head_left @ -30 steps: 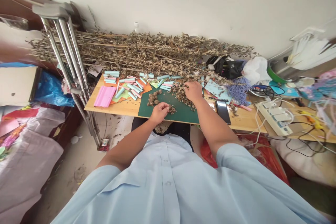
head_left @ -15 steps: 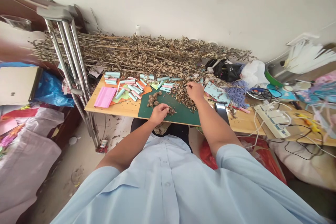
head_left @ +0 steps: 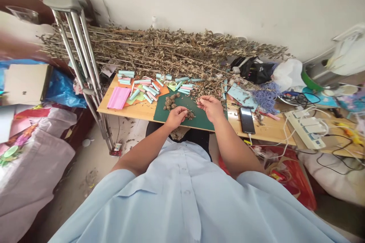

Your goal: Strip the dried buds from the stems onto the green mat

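Left hand (head_left: 174, 118) low over a green cutting mat (head_left: 203, 121), fingers curled inward and close together, just beside a small heap of crumbled dried plant matter (head_left: 190, 114); anything inside the curl impossible to tell. Right hand (head_left: 210, 108) above the far part of the mat, thumb and fingertips (head_left: 200, 100) pinched narrow, any held bit too small to make out. Dried seed clusters (head_left: 170, 101) in a loose group on the mat, to the left of both hands and near its far edge, with loose dried leaves (head_left: 205, 91) heaped along that edge beyond the right hand. Under the mat, a pale wooden table (head_left: 270, 131). Across the back of the table, a long bundle of dried leafy stalks (head_left: 159, 51), up against a white wall. Toward the left end, pale blue paper rolls (head_left: 148, 88) and a few pink ones scattered over orange and green paper, next to a stack of pink paper (head_left: 118, 98). Toward the right, a black smartphone (head_left: 247, 120) lying flat on the table, a tangle of purple beaded cord (head_left: 266, 97), a black bag (head_left: 256, 71) and a white plastic bag (head_left: 289, 76). Farther right, a white power strip (head_left: 305, 134) with loose cables. At the table's left end, a pair of metal crutches (head_left: 72, 45), tilted and crossing in front of the stalks.
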Demonstrator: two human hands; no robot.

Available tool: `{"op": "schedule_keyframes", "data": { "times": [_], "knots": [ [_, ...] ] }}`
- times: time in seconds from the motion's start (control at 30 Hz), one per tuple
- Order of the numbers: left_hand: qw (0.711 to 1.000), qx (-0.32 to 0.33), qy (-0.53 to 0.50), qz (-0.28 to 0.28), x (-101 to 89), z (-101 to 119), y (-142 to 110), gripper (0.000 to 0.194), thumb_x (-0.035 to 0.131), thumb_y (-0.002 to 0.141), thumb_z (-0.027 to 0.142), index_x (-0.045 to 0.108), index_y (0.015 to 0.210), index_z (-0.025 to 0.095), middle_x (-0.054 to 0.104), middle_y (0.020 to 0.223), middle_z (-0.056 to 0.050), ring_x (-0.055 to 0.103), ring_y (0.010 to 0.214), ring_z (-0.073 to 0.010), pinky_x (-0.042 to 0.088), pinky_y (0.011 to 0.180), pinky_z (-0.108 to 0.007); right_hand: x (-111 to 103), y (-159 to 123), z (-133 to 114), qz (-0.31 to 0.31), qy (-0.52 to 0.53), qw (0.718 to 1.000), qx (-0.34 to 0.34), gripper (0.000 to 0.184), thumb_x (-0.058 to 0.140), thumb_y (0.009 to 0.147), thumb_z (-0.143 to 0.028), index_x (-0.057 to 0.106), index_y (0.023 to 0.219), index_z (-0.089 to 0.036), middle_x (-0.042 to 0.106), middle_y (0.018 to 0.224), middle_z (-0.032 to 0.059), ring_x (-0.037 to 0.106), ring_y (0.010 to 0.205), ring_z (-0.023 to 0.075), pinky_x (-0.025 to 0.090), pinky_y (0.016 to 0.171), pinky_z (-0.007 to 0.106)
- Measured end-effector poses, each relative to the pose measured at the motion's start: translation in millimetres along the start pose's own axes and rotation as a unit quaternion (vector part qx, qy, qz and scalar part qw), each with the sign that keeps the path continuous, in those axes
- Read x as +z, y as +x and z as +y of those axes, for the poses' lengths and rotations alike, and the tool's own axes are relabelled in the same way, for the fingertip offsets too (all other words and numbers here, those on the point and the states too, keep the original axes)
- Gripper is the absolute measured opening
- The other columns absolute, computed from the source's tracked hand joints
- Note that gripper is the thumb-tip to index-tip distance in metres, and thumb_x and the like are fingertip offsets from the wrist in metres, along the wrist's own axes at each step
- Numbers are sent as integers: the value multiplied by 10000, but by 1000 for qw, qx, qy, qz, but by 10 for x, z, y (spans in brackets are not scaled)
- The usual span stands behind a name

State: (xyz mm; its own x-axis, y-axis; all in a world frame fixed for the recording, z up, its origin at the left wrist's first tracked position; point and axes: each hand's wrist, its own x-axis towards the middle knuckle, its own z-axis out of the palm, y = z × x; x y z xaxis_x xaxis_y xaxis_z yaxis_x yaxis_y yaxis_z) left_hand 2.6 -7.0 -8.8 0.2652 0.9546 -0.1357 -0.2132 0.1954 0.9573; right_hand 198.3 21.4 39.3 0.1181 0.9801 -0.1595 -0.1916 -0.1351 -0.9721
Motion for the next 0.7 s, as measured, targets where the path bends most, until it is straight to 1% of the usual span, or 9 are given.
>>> {"op": "schedule_keyframes", "data": {
  "times": [0.1, 0.23, 0.3, 0.43, 0.5, 0.7],
  "knots": [
    [1000, 10, 10, -10, -25, 9, -19, 316, 659, 852, 413, 646, 987, 128, 597, 696, 3, 465, 463, -48, 343, 449, -201, 166, -195, 168, -12, -18, 1000, -6, 332, 841, 652, -375, 703, 906, -212, 749, 903, 28, 709, 784, 172, 599, 770, 351],
    [1000, 12, -2, -28, -39, 29, -48, 367, 682, 837, 456, 649, 991, 124, 593, 704, 6, 463, 475, -43, 348, 454, -197, 275, -329, 374, -4, -124, 991, -49, 302, 804, 677, -393, 707, 896, -208, 714, 769, 9, 681, 728, 180, 591, 780, 378],
    [1000, 14, 0, -28, -33, 39, -58, 363, 694, 831, 451, 647, 983, 124, 591, 702, 6, 469, 483, -44, 356, 463, -194, 288, -364, 424, -5, -170, 983, -68, 304, 777, 694, -392, 704, 928, -212, 710, 776, 9, 673, 724, 182, 587, 770, 373],
    [999, 31, 6, -21, -19, 32, -56, 309, 681, 847, 421, 647, 950, 132, 590, 693, 8, 475, 480, -48, 355, 467, -200, 303, -414, 401, -30, -202, 974, -104, 340, 727, 728, -370, 685, 1029, -219, 714, 904, 27, 670, 769, 173, 581, 765, 352],
    [999, 30, 9, -16, -20, 16, -46, 283, 675, 852, 411, 640, 917, 138, 588, 684, 11, 475, 480, -49, 355, 468, -200, 313, -433, 365, -38, -208, 971, -112, 335, 714, 740, -365, 684, 1041, -221, 709, 916, 29, 669, 779, 169, 581, 774, 351],
    [1000, 18, 3, -15, -35, -18, -17, 250, 676, 851, 386, 623, 874, 144, 606, 691, 10, 480, 476, -48, 362, 468, -198, 327, -453, 336, -22, -202, 975, -93, 313, 721, 735, -390, 695, 1001, -227, 719, 892, 24, 676, 766, 176, 593, 799, 376]
  ]
}}
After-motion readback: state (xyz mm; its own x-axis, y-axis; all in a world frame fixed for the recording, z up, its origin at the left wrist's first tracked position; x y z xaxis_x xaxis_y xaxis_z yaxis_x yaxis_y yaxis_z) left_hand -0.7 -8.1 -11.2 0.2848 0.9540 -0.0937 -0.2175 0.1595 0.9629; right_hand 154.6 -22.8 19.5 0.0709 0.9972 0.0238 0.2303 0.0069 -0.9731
